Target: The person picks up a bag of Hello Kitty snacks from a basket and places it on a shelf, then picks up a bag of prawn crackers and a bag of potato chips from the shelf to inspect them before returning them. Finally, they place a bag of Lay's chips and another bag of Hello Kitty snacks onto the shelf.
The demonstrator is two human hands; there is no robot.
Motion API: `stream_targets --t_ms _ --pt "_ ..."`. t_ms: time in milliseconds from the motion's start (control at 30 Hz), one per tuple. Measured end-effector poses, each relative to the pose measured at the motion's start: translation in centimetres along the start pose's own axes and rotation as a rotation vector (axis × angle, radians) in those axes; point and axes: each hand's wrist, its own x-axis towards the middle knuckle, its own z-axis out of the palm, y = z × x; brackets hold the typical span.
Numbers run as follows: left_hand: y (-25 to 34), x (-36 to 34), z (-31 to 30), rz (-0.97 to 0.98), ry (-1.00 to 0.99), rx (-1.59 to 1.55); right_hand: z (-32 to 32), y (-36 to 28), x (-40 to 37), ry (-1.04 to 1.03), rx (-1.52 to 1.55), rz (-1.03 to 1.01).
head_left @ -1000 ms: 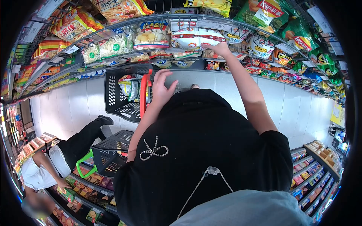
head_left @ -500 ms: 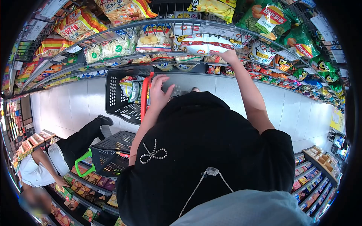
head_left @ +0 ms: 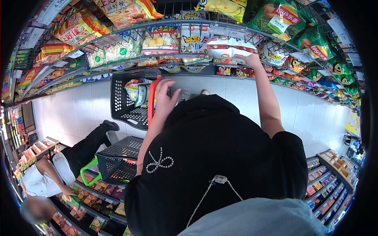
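Observation:
My right hand (head_left: 252, 59) reaches to the snack shelf and grips a white snack bag (head_left: 231, 48) with a red band, at the shelf's front. Its fingers are mostly hidden behind the bag. Beside the red handle (head_left: 152, 98) of a black shopping basket (head_left: 118, 98), my left hand (head_left: 167, 96) is raised with its fingers loosely bent and apart, holding nothing. A few snack packs (head_left: 138, 92) lie inside that basket. White Power's bags (head_left: 193, 39) stand on the shelf just left of the bag I hold.
Wire shelves (head_left: 118, 32) of snack bags curve across the top. At the lower left, a person in a white top (head_left: 43, 177) handles a green box (head_left: 71, 202) by another shelf. Next to them is a second black basket (head_left: 118, 161) with a green handle. Pale tiles (head_left: 307, 114) cover the floor.
My right hand and the white snack bag have shifted right along the shelf, uncovering more of the Power's bags. My left hand stays near the basket handle.

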Motion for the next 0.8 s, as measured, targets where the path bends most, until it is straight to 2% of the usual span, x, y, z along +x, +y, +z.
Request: stream_targets --t_ms 67,100,133,167,233,267,333,400,467,500,633,733,800 --pt "-0.3 -0.3 0.1 -0.013 -0.003 -0.002 -0.4 0.7 -0.9 0.070 0.004 -0.074" --pt "-0.2 -0.4 0.1 -0.023 -0.009 -0.004 -1.2 0.1 -1.4 0.048 -0.113 -0.039" --pt "-0.2 -0.5 0.1 -0.034 -0.016 -0.005 -2.3 -2.1 -2.3 -0.020 -0.071 0.099" --pt "-0.2 -0.5 0.1 -0.044 -0.022 -0.007 -2.5 -2.1 -2.4 -0.010 -0.082 0.108" --pt "-0.3 -0.5 0.2 -0.024 -0.016 0.004 -1.7 1.1 -1.6 0.017 0.021 0.098" --pt "-0.3 -0.4 0.2 -0.013 -0.012 0.009 -1.3 2.6 -1.0 0.070 0.118 -0.035" --pt "-0.1 -0.3 0.3 -0.015 -0.025 0.007 -1.6 3.1 -0.3 0.017 0.281 0.114" --pt "-0.1 -0.2 0.5 -0.002 -0.034 0.011 -1.0 6.2 2.6 0.002 0.180 0.314" --pt "-0.1 -0.1 0.6 0.027 -0.037 0.026 -0.9 8.1 5.2 -0.084 0.080 0.381" --pt "-0.1 0.0 0.6 0.015 -0.040 0.023 -2.1 4.1 3.9 -0.121 0.327 0.243" --pt "-0.1 -0.3 0.9 0.017 -0.030 0.004 0.2 7.9 7.6 -0.237 0.355 0.515" --pt "-0.2 -0.4 1.0 0.017 -0.022 -0.005 0.6 8.8 8.7 -0.338 0.422 0.456" --pt "-0.3 -0.5 1.0 0.016 -0.019 -0.010 0.2 7.7 8.9 -0.269 0.483 0.431"
